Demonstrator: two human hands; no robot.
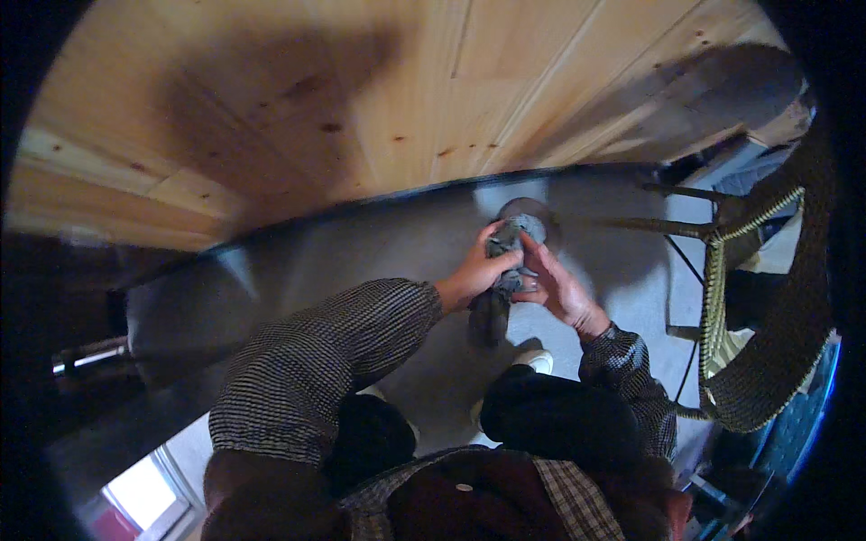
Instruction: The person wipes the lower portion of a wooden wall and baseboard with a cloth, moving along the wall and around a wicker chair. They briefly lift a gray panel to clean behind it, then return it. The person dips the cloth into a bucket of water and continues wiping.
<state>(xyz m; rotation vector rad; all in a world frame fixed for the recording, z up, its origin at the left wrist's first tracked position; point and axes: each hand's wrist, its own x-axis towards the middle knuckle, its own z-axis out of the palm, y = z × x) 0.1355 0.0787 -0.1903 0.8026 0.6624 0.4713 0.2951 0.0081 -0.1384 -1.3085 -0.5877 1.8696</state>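
A crumpled grey cloth (506, 245) is bunched between my two hands, in front of my knees. My left hand (479, 270) grips it from the left, with the thumb laid across it. From the right, my right hand (561, 291) closes against the same cloth with long, partly straight fingers. Just beyond the fingertips is a round, dull-coloured object (521, 204), partly covered by the cloth and hands. Below the cloth a dark, blurred rod-like shape (488, 321) sticks out; I cannot tell what it is or whether it joins the round object.
Pale knotty wood planks (406, 95) fill the far side, with shadows on them. A woven chair (758, 379) with light edging stands close on the right. Grey floor (325, 243) lies below, with my shoe (538, 360) on it. A bright pane (143, 492) shows at lower left.
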